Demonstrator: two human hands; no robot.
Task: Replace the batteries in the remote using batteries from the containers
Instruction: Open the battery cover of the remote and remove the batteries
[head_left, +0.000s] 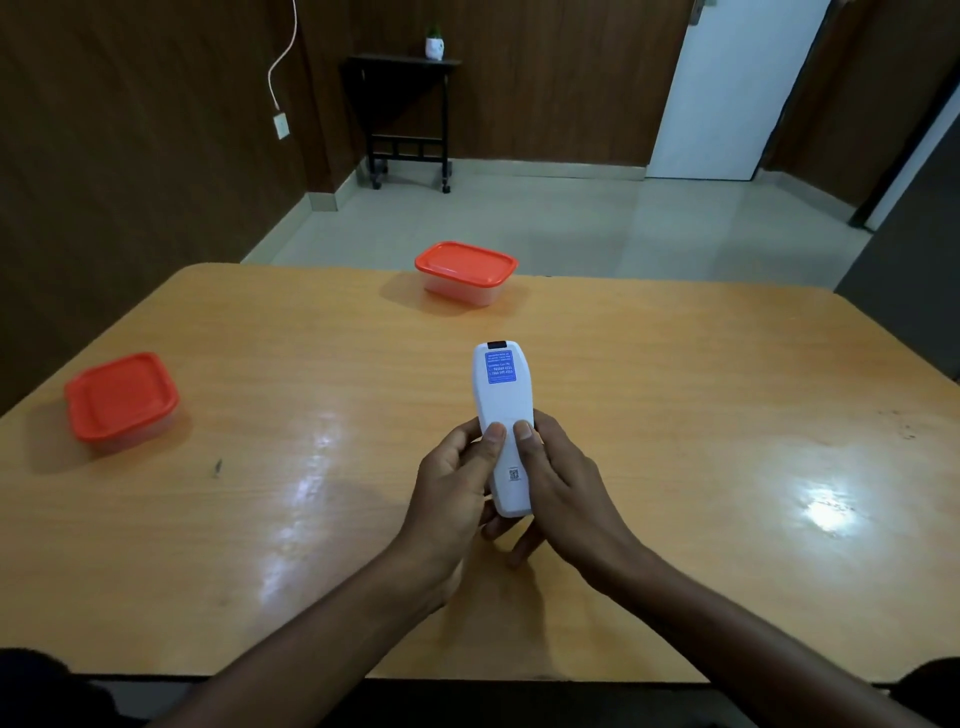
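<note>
The white remote (501, 410) is being held back-side up over the middle of the table (675, 415), gripped low down by both hands. The left hand (457, 486) and right hand (563, 486) are being wrapped around its sides, both thumbs being pressed flat on the battery cover side by side. A blue sticker is being shown near the far end. Two clear plastic boxes with orange lids are being left shut — one (122, 397) at the left edge, one (466, 271) at the far edge. Tabletop's glossy orange wood, glare patches being thrown on it. Behind: pale tiled floor, dark wood walls, a white door (727, 88), a small black side table (402, 111).
</note>
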